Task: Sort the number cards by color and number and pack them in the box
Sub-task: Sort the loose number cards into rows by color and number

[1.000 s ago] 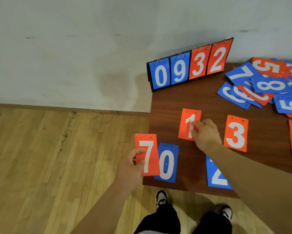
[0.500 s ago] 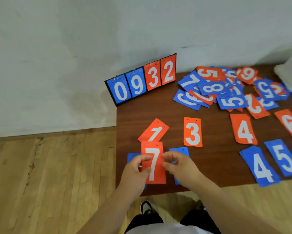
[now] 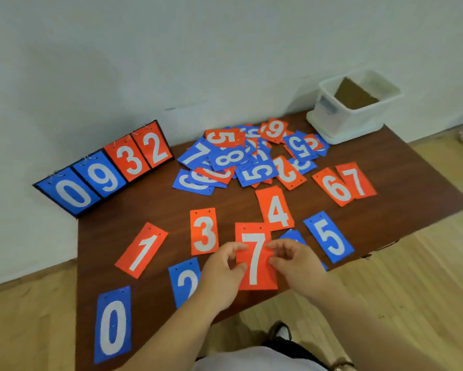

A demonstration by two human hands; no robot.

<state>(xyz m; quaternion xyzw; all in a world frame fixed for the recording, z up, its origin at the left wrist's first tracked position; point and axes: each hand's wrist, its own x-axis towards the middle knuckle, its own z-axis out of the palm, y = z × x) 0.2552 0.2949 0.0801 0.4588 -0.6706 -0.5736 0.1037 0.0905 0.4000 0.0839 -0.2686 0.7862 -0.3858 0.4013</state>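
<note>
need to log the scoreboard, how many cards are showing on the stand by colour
blue: 2, the 0 card and the 9 card
red: 2, the 3 card and the 2 card
total: 4

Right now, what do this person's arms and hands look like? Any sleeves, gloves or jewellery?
The left hand and right hand are bare: no gloves, no rings that I can make out. The left forearm and right forearm are uncovered as far as the picture shows: no sleeve or watch at either wrist.
</note>
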